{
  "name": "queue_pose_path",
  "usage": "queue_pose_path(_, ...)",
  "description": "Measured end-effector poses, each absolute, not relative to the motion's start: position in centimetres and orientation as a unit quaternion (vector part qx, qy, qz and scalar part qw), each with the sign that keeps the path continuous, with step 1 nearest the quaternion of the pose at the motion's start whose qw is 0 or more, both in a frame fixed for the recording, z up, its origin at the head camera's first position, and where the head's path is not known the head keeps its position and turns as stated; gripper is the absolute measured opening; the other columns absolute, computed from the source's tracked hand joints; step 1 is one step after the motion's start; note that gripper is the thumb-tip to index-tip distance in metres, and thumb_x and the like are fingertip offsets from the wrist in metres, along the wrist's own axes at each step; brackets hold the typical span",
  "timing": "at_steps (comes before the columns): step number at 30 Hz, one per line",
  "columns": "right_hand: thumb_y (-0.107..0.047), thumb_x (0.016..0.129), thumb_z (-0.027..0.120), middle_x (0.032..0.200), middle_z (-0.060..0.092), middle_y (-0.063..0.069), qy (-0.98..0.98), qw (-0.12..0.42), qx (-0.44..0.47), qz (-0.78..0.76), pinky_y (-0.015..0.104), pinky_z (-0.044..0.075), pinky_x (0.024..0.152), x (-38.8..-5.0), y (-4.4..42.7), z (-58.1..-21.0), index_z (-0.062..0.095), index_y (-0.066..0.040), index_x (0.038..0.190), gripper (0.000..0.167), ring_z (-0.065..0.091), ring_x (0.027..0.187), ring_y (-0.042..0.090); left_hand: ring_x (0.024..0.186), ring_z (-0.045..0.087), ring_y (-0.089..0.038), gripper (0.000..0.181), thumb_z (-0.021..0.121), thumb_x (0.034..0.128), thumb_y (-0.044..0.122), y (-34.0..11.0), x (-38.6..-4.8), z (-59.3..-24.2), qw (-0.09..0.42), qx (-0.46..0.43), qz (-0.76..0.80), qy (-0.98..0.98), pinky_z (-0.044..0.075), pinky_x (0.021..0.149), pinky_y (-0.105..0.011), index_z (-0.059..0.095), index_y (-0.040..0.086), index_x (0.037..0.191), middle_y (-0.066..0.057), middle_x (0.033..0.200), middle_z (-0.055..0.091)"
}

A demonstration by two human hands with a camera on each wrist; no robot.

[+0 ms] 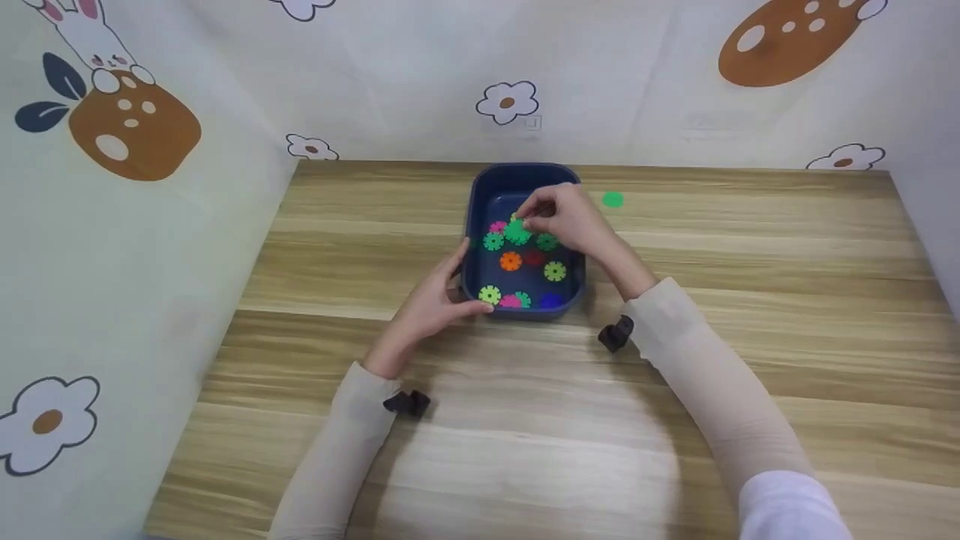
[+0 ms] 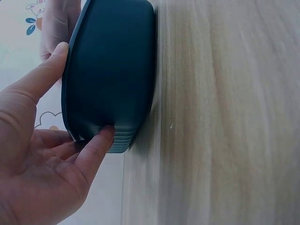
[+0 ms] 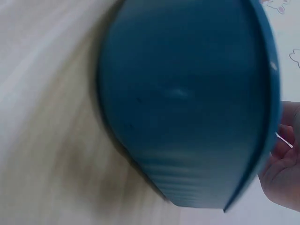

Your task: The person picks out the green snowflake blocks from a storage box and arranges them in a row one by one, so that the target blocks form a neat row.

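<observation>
A dark blue plastic bin (image 1: 525,178) stands on the table, holding several notched, flower-shaped plastic discs in green, pink, yellow, orange, red and blue. My left hand (image 1: 433,301) grips the bin's near left corner, its thumb on the near rim and its fingers along the left side. The left wrist view shows that thumb and the fingers (image 2: 96,147) against the bin's outer wall. Over the inside of the bin, my right hand (image 1: 571,217) pinches a green notched disc (image 1: 516,231) between thumb and fingertips. In the right wrist view the bin wall (image 3: 183,93) hides most of this hand.
A green disc (image 1: 613,199) lies on the wooden table (image 1: 750,300), right of the bin. Behind the bin, the table's back edge meets a pale wall covering (image 1: 600,112) printed with flowers and brown fruit. Another patterned wall (image 1: 150,262) borders the left side.
</observation>
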State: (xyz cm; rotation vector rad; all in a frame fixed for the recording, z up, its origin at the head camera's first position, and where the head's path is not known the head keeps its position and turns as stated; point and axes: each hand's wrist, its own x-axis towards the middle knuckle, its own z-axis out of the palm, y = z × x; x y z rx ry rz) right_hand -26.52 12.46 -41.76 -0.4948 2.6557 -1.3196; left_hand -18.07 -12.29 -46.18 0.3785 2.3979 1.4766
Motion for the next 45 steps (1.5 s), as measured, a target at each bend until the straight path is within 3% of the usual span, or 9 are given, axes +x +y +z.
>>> queue_pose_path(12,-0.007,0.091,0.071,0.101,0.073,0.016,0.881,0.026,-0.112,-0.460,0.014,0.053,0.070,-27.5,15.2,-40.3,0.076,-0.004,0.102,0.012,0.062,0.081,0.016,0.147,0.036,-0.033,0.109,0.085,0.0792,0.026,-12.3,-18.2,-46.2,0.141,0.133,0.492,0.849,0.047,0.110,-0.038,0.015,0.014,0.161,-0.016,0.167,0.017)
queue_pose_path(20,-0.005,0.090,0.071,0.102,0.075,0.016,0.872,-0.010,-0.075,-0.483,0.012,0.054,0.068,-28.3,17.6,-40.3,0.076,-0.002,0.102,0.013,0.064,0.075,0.006,0.144,0.042,-0.033,0.110,0.086,0.0780,0.031,-12.3,-18.2,-46.3,0.143,0.126,0.482,0.855,0.048,0.109,-0.038,0.015,0.018,0.161,-0.016,0.166,0.018)
queue_pose_path(29,-0.003,0.089,0.072,0.087,0.073,0.005,0.864,-0.041,-0.034,-0.500,0.009,0.053,0.061,-29.2,20.3,-41.4,0.075,0.002,0.101,0.013,0.062,0.066,-0.003,0.143,0.043,-0.033,0.110,0.086,0.0779,0.033,-12.4,-18.1,-46.3,0.139,0.129,0.472,0.861,0.046,0.111,-0.038,0.016,0.018,0.161,-0.017,0.166,0.018)
queue_pose_path(36,0.000,0.089,0.070,0.078,0.066,-0.012,0.849,-0.045,-0.004,-0.526,0.008,0.054,0.064,-30.2,22.3,-42.6,0.072,0.007,0.103,0.015,0.063,0.066,-0.007,0.143,0.042,-0.033,0.109,0.085,0.0788,0.031,-12.4,-18.0,-46.1,0.141,0.124,0.482,0.856,0.046,0.111,-0.038,0.015,0.018,0.161,-0.016,0.166,0.018)
queue_pose_path(45,-0.002,0.091,0.070,0.079,0.063,-0.013,0.852,-0.038,0.043,-0.521,0.009,0.055,0.065,-31.0,24.6,-44.0,0.071,0.007,0.108,0.019,0.062,0.067,-0.007,0.145,0.041,-0.033,0.108,0.085,0.0789,0.031,-12.2,-18.0,-46.0,0.140,0.127,0.482,0.856,0.045,0.112,-0.039,0.016,0.019,0.161,-0.014,0.167,0.018)
